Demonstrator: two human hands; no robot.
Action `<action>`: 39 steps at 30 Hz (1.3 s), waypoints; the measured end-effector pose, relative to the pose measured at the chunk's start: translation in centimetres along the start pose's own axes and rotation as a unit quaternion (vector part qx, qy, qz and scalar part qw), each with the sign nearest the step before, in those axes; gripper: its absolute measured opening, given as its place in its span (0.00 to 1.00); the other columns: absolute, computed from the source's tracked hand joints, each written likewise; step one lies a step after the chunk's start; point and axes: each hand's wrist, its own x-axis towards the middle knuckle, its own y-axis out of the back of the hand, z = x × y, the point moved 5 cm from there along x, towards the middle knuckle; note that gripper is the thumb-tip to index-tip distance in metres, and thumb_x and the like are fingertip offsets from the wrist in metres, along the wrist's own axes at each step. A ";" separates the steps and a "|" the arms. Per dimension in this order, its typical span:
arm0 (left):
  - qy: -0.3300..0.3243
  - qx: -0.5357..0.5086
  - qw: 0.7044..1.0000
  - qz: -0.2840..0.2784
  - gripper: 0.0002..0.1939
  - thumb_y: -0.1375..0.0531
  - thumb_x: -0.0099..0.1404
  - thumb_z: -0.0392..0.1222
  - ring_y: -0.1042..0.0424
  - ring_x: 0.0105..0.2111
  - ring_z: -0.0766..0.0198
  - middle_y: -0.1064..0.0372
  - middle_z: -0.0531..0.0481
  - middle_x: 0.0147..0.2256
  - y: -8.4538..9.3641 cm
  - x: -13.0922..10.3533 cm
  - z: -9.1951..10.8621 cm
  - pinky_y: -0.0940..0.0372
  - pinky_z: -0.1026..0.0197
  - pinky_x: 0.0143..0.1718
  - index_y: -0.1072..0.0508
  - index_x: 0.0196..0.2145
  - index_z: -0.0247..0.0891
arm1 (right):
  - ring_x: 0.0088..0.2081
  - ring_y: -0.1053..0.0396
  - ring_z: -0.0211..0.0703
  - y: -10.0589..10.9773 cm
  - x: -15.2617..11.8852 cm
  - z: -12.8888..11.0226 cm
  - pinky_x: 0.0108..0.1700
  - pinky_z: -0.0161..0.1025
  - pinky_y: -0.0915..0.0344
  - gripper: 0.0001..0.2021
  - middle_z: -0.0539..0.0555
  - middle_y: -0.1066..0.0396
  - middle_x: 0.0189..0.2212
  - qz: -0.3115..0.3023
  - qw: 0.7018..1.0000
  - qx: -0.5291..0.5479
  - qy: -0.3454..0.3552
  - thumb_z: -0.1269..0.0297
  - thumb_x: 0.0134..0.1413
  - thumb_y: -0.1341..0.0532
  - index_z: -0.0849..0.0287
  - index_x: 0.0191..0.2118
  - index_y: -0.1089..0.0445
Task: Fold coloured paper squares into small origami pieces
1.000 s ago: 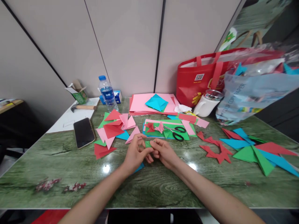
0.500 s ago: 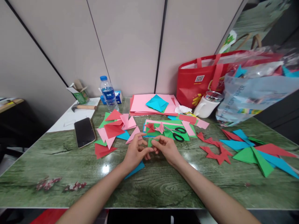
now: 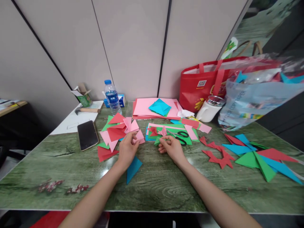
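My left hand (image 3: 128,148) has its fingers curled at the edge of a pile of folded paper, pinching a pink paper triangle (image 3: 140,136). Part of that triangle is hidden behind the fingers. My right hand (image 3: 173,148) is closed, with a small green folded paper (image 3: 157,141) at its fingertips. Just beyond it, a red folded piece (image 3: 152,130) and a pink folded piece (image 3: 163,131) lie on a stack of paper strips. Black-handled scissors (image 3: 182,141) rest on the same stack. A blue paper triangle (image 3: 134,169) lies below my left hand.
Red and pink folded papers (image 3: 115,133) and a phone (image 3: 87,135) are on the left, with a hammer (image 3: 89,110) and bottle (image 3: 112,98) behind. Pink sheets (image 3: 141,107) lie at the back. Right are a mug (image 3: 209,110), bags (image 3: 194,85), and a red paper chain (image 3: 220,156).
My hands have moved apart. The left went left to the pink triangle, which has shifted. The right moved slightly right with the green paper. More of the blue triangle shows.
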 end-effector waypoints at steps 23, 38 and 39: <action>-0.066 0.101 0.992 -0.042 0.07 0.47 0.61 0.34 0.31 0.34 0.60 0.30 0.47 0.33 -0.8 -0.6 1.2 0.37 0.61 0.35 0.30 0.35 0.37 | 0.22 0.28 0.41 -0.4 0.1 0.9 0.27 0.39 0.29 0.19 0.51 0.28 0.21 -0.030 0.998 -0.033 0.052 0.55 0.41 0.37 0.62 0.38 0.35; -0.124 0.467 0.869 -0.110 0.16 0.51 0.56 0.26 0.53 0.59 0.41 0.44 0.31 0.54 0.9 1.2 -0.1 0.51 0.42 0.54 0.28 0.39 0.28 | 0.25 0.32 0.37 -1.9 -1.3 -0.9 0.23 0.33 0.35 0.06 0.52 0.31 0.28 -0.124 0.979 -0.105 0.123 0.65 0.50 0.43 0.59 0.33 0.32; -0.121 0.465 0.871 -0.106 0.15 0.51 0.57 0.27 0.51 0.58 0.41 0.42 0.31 0.52 0.9 1.3 -0.1 0.49 0.43 0.53 0.27 0.37 0.28 | 0.29 0.31 0.38 -2.4 -2.0 -1.7 0.25 0.33 0.34 0.06 0.54 0.31 0.32 -0.157 0.963 -0.130 0.174 0.68 0.51 0.44 0.58 0.34 0.30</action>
